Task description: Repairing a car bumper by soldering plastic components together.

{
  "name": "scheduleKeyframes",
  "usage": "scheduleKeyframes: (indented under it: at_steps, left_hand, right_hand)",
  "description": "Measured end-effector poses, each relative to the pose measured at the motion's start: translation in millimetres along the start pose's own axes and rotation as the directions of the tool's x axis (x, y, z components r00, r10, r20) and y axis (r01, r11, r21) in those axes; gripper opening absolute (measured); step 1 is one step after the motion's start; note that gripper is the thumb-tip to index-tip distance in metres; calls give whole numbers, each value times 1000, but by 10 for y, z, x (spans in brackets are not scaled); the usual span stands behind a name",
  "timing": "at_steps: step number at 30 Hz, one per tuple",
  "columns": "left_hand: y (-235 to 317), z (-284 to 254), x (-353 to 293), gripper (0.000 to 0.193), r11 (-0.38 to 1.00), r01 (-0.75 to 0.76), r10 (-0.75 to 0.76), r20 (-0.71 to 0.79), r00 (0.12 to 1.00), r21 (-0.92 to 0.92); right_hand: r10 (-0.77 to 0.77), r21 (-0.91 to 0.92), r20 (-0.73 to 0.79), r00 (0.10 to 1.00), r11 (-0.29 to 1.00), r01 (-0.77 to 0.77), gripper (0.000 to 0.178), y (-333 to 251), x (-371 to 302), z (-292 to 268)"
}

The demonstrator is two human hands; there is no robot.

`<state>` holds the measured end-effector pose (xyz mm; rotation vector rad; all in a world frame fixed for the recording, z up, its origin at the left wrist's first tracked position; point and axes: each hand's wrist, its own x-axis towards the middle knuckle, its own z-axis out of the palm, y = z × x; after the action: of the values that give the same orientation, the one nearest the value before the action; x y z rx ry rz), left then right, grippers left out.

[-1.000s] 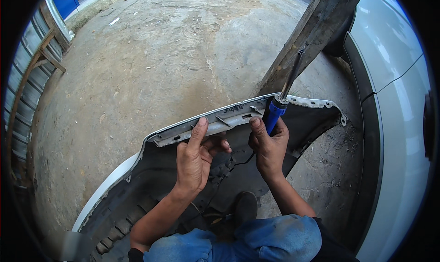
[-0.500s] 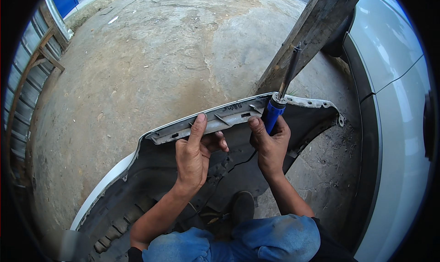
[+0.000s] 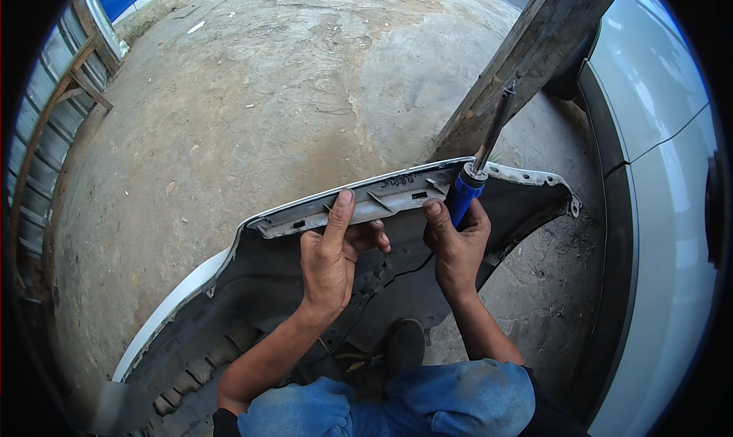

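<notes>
A car bumper [image 3: 305, 273], white outside and black inside, lies across my lap side with its inner face toward me. A pale ribbed ledge with small slots runs along its upper edge. My left hand [image 3: 330, 265] grips that ledge, thumb flat on top and fingers curled beneath. In my right hand [image 3: 458, 250] is a soldering iron [image 3: 467, 195] with a blue handle, its long metal shaft pointing up and away. The right thumb rests by the ledge's right part. A dark cord [image 3: 416, 269] trails below this hand.
A wooden post [image 3: 527, 63] rises beyond the bumper's right part. To the right stands a pale car [image 3: 664, 185] with a dark lower sill. Concrete floor [image 3: 252, 101] spreads ahead, and a corrugated metal wall [image 3: 57, 116] with wooden framing is at far left. My shoe [image 3: 405, 345] shows below.
Both hands, the bumper's upper edge and the soldering iron appear slightly farther right, and the whole view has shifted a little. Both grips look the same.
</notes>
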<state>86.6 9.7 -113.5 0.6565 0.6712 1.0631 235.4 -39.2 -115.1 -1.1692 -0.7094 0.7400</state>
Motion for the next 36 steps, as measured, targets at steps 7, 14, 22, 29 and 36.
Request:
scheduleKeyframes:
  at_steps: [7,14,22,29,36]
  left_hand:
    - [-15,-33,15,43,1000,-17,17,-8,1000,-18]
    - [-48,-28,31,44,1000,-19,19,6,1000,-17]
    - [-66,-78,22,44,1000,-11,11,17,1000,-19]
    - [-46,-42,16,44,1000,-7,8,26,1000,-22]
    - [-12,2,28,45,1000,7,-7,-30,1000,-2]
  right_hand:
    - [32,17,13,999,999,-33,26,17,14,-12]
    - [-11,-78,25,1000,997,13,32,-8,28,-43]
    - [0,-73,32,999,997,3,32,25,15,-53]
    - [-8,-76,32,999,997,11,31,-34,10,-49]
    - [2,-91,58,998,996,3,28,-33,22,-69]
